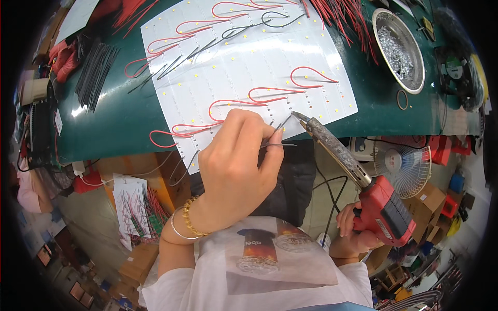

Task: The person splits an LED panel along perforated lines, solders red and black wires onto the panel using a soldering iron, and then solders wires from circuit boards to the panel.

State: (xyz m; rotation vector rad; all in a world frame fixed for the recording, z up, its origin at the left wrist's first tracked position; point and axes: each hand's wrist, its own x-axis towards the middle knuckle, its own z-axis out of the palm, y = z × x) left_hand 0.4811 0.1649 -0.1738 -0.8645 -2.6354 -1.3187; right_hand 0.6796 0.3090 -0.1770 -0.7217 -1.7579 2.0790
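Note:
A white sheet of LED circuit boards (244, 65) lies on the green tabletop, dotted with small yellow LEDs. Looped red wires (264, 89) run in a row along its near part, and more red and black wires arc across its far part. My left hand (233, 160) pinches a thin black wire (281, 124) at the sheet's near edge. My right hand (358, 236) grips the red handle of a soldering gun (386, 212). Its tip meets the sheet near the black wire's end; whether it touches the wire I cannot tell.
A metal bowl (417, 70) with silvery bits stands at the right, beside a rubber band (402, 99). Bundled black wires (97, 72) lie at the left, red wires (353, 23) at the back. Below the table are a fan (402, 163) and wired boards (129, 197).

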